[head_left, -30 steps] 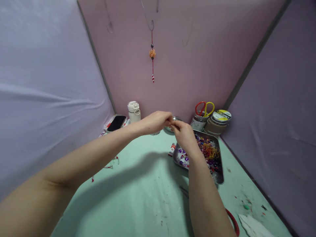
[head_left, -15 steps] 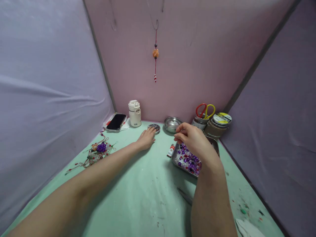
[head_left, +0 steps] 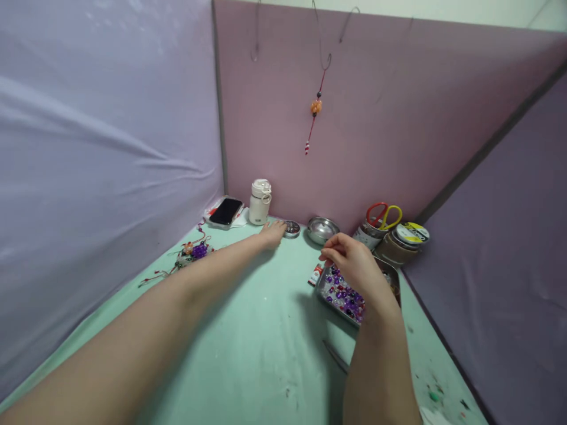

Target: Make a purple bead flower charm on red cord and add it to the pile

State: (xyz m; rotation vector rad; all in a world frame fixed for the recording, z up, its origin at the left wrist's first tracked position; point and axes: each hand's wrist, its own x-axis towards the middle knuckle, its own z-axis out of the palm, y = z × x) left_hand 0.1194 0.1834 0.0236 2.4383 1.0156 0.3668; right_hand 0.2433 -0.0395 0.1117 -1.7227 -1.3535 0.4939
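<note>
My left hand reaches forward to the back of the table, fingers stretched out. Its fingertips are at the left edge of a small round metal dish with dark, shiny contents too small to name. My right hand hovers over the far left corner of a metal tray of purple, red and clear beads. Its thumb and fingers are pinched together, and what they hold, if anything, is too small to see. My right forearm hides part of the tray.
Behind stand a steel bowl, a white bottle, scissors in a jar and a lidded jar. A phone and beaded cords lie left. A lighter and tweezers flank the tray. A beaded string hangs behind.
The camera view has shifted and tilted. My left hand has drawn back from over the small round dish to its left edge. My right hand stays pinched over the tray.
</note>
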